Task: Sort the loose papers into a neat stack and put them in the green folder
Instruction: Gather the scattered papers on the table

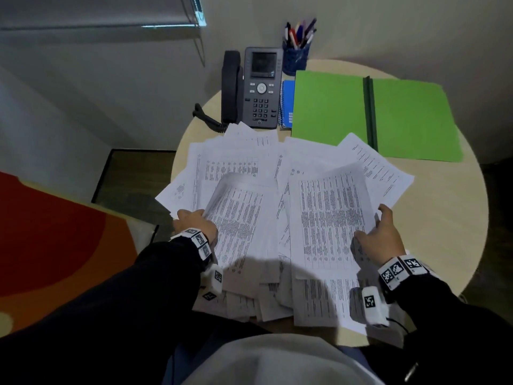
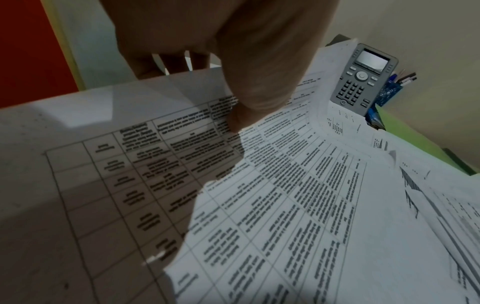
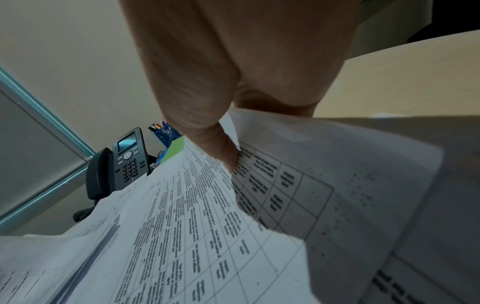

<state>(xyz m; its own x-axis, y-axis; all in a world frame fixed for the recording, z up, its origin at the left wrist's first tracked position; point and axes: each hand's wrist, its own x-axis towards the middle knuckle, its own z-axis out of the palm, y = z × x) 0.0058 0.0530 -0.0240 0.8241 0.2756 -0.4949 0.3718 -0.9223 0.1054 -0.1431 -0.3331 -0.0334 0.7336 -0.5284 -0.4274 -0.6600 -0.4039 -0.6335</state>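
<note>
Papers (image 1: 280, 190) lie fanned in a loose overlapping spread across the near half of the round surface (image 1: 449, 218), some sheets hanging past its near edge toward the person's lap, and the green folder (image 1: 333, 107) lies open and flat at the far right, its near edge partly covered by the farthest sheets. Left hand (image 1: 195, 222) pinches the left edge of one printed sheet (image 2: 259, 195), thumb on top and fingers underneath, so that the page curls up from the pile; right hand (image 1: 381, 234) pinches the right edge of another sheet (image 3: 207, 226) the same way. The likeliest trouble, as I judge it, is at the near edge: drawing the two sides together could drag the overhanging sheets off the surface and onto the floor. Thin pages held only by one margin may also crease or slip free, and sheets that face different ways would leave the stack uneven unless each is turned. Behind the spread stand a desk phone (image 1: 259, 87) with its coiled cord, a blue spiral notebook (image 1: 288, 104) tucked beside the folder, and a pen cup (image 1: 295, 55) near the wall. Pushing the pile forward could nudge the phone, and the sheets resting on the folder would need lifting before it can close.
</note>
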